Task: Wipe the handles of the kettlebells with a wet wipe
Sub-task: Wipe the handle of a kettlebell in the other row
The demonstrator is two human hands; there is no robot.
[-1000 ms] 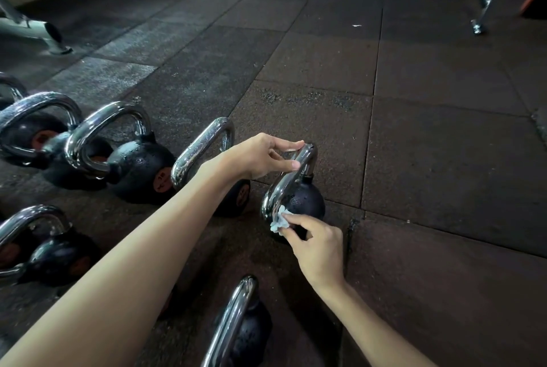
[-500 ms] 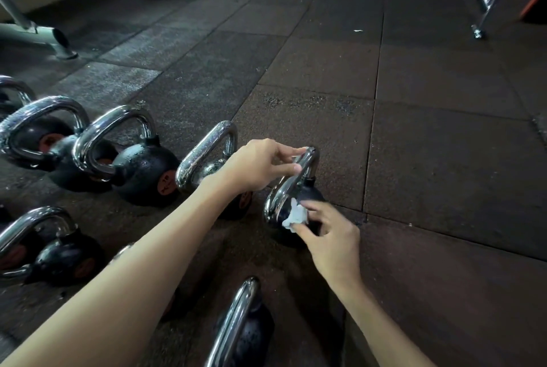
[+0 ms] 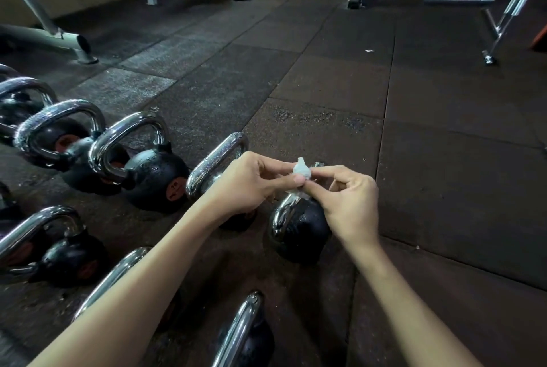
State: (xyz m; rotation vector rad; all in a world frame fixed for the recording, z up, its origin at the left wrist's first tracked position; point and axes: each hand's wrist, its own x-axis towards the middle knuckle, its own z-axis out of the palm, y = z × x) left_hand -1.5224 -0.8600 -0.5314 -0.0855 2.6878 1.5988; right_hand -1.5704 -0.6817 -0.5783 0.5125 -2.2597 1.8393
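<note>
Gym floor (image 3: pixel 444 159), left hand (image 3: pixel 251 183), right hand (image 3: pixel 349 198): joint grip on wipe (image 3: pixel 302 172)

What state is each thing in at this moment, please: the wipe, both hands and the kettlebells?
wipe: crumpled, pinched between both hands
left hand: pinches the wipe
right hand: pinches the wipe
kettlebell under the hands: upright on the floor, not gripped
other kettlebells: upright in rows, none held
</note>
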